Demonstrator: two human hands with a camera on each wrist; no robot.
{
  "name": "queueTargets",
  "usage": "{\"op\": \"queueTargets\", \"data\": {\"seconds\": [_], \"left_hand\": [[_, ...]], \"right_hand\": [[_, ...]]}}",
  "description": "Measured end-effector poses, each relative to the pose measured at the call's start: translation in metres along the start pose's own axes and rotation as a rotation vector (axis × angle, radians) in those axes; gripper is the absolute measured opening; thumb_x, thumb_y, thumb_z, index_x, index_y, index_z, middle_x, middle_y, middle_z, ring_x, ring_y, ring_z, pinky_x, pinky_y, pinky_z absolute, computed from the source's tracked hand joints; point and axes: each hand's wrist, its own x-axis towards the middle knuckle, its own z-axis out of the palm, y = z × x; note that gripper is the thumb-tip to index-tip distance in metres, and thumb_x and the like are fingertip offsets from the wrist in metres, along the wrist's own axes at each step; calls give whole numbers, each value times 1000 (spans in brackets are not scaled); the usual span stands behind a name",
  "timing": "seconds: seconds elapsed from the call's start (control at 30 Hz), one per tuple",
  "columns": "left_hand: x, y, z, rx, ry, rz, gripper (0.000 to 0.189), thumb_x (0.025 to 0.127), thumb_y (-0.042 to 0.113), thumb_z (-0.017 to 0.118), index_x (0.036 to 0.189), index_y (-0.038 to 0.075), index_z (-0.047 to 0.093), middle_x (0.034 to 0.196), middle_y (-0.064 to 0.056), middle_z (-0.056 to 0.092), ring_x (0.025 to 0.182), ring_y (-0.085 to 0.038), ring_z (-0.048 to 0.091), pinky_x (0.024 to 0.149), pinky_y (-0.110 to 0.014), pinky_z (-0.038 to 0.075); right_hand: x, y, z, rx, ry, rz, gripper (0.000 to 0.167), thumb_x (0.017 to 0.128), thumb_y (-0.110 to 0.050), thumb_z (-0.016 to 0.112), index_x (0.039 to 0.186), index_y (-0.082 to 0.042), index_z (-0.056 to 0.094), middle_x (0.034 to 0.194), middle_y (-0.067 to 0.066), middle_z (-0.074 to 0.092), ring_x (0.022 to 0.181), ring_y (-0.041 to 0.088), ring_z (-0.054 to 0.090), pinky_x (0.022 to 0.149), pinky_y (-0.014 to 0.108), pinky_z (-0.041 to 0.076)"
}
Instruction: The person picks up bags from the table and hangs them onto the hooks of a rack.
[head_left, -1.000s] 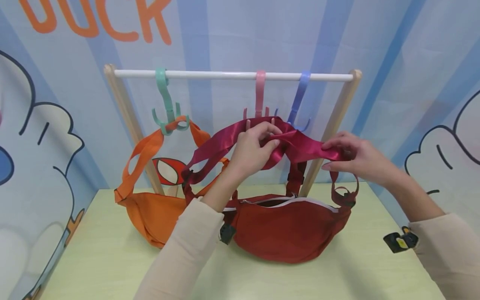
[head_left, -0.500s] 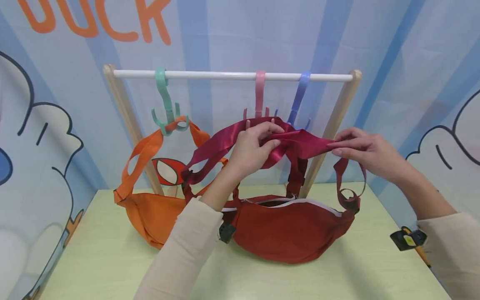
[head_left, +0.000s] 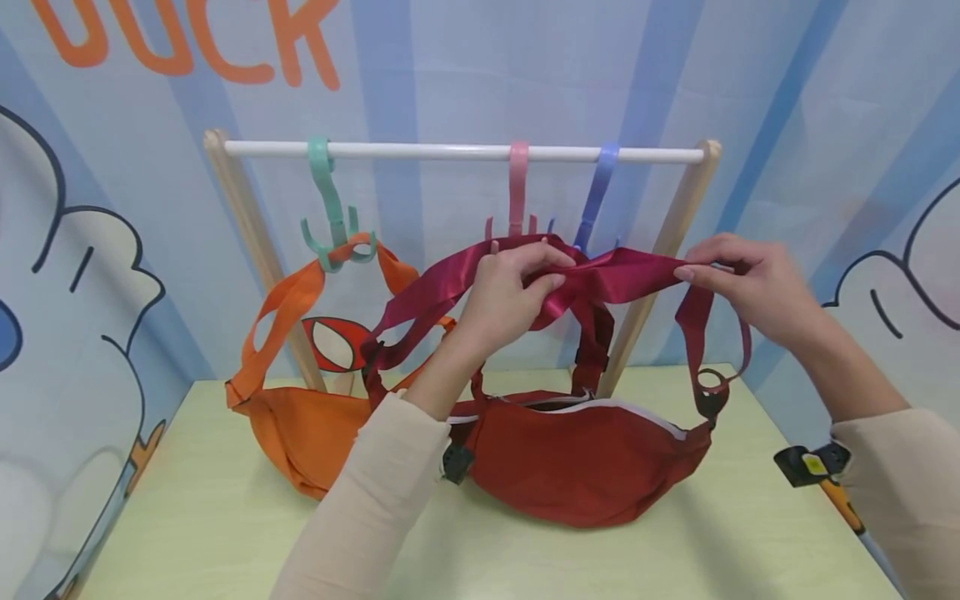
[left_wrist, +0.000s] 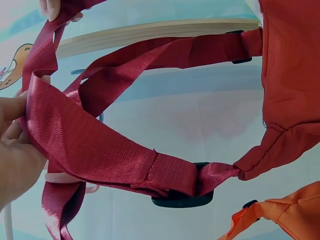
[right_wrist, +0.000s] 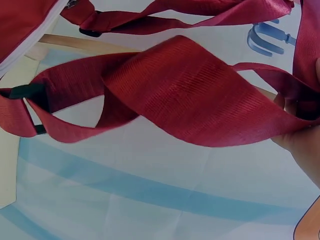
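Note:
A dark red waist bag (head_left: 585,467) with a white zipper rests on the table below the rack. My left hand (head_left: 502,292) pinches its satiny crimson strap (head_left: 630,277) just under the pink hook (head_left: 517,187). Farther right, my right hand (head_left: 753,283) pinches the same strap, holding a stretch fairly taut between the hands. In the left wrist view the strap runs from my left hand (left_wrist: 17,150) to a black buckle (left_wrist: 182,200). The right wrist view shows the strap (right_wrist: 185,95) twisting toward my right hand (right_wrist: 305,150). Another crimson strap loop (head_left: 442,279) hangs at the pink hook.
An orange waist bag (head_left: 307,433) hangs by its strap from the green hook (head_left: 330,208) at left. The blue hook (head_left: 596,200) is behind the crimson strap. All hooks hang on a white rod (head_left: 420,151) between wooden posts, with a printed backdrop behind.
My right hand has moved up and to the right, drawing the strap out and lifting its right end. My left hand has stayed nearly in place.

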Motion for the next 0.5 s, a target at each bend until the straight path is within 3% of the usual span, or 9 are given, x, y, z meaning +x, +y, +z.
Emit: {"op": "queueTargets", "data": {"seconds": [0.17,0.33,0.5], "left_hand": [[3,2,1,-19,31,-4,17,87,8,61,103,8,67,98,-5,67,81,-13,58,70,-21,48],[5,4,-2,-15,63,-36,19,87,9,61,105,8,67,97,-6,67,81,-14,60,69,-21,49],[8,6,-3,2,67,-52,20,88,10,61,107,8,66,97,-5,67,81,-13,60,69,-21,48]], "right_hand": [[8,-11,0,-69,-3,50,45,87,-28,62,126,-9,55,100,7,56,82,11,57,63,16,47],[16,-18,3,-135,-4,26,31,87,-25,63,110,-4,64,99,8,57,78,15,55,60,18,46],[22,-21,6,-172,30,38,29,88,-27,60,105,-4,63,96,11,59,80,21,56,61,18,45]]}}
